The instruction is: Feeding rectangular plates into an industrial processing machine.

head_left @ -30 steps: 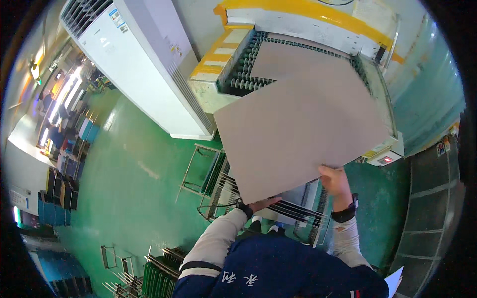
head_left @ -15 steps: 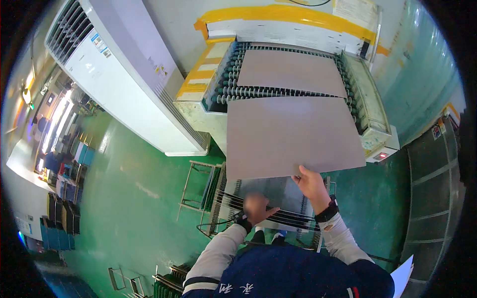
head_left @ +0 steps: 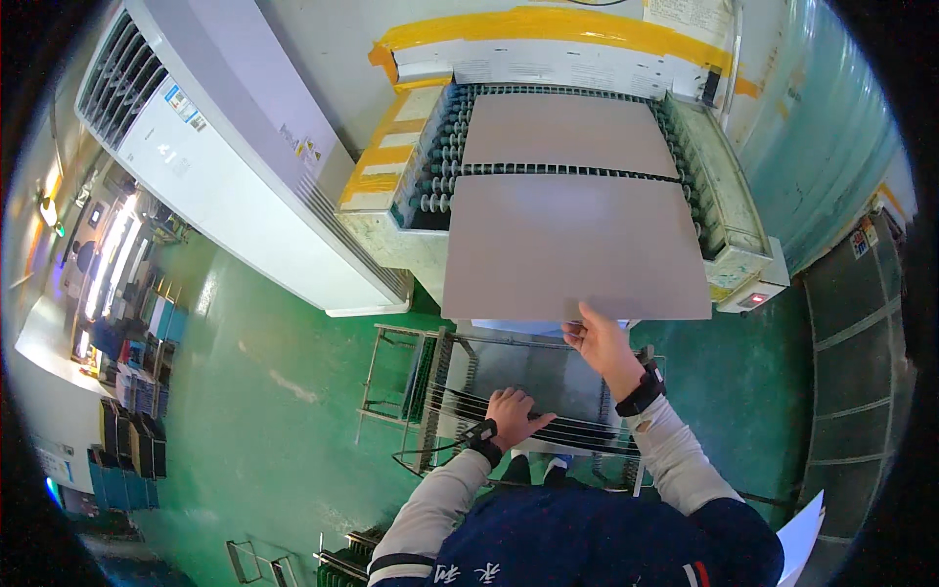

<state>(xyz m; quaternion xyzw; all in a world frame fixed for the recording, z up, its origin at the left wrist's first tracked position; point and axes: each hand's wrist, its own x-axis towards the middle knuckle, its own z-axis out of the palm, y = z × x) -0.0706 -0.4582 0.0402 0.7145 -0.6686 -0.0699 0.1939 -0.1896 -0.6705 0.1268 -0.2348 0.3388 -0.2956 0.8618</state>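
Note:
A flat pinkish-grey panel [head_left: 577,245] lies with its far part on the roller conveyor [head_left: 437,186], its near edge jutting out toward me. My right hand [head_left: 603,350] is closed at that near edge, thumb on top and the other fingers curled at the edge. A second panel [head_left: 567,132] of the same kind lies flat farther in on the rollers. Below, my left hand [head_left: 513,419] rests with spread fingers over the upper edges of several thin upright panels [head_left: 587,434] in a metal rack [head_left: 435,391]. Its fingertips are partly hidden among those edges.
A tall white air conditioner [head_left: 235,186] stands left of the conveyor. Another metal frame [head_left: 381,382] adjoins the rack on the left. Dark grey framed panels [head_left: 851,391] line the right side. More racks [head_left: 342,563] sit on the green floor [head_left: 245,411] at lower left.
The near panel has slid farther onto the rollers and straightened, its far edge now almost level with the second panel's near edge. My right hand followed it forward; my left stays at the rack.

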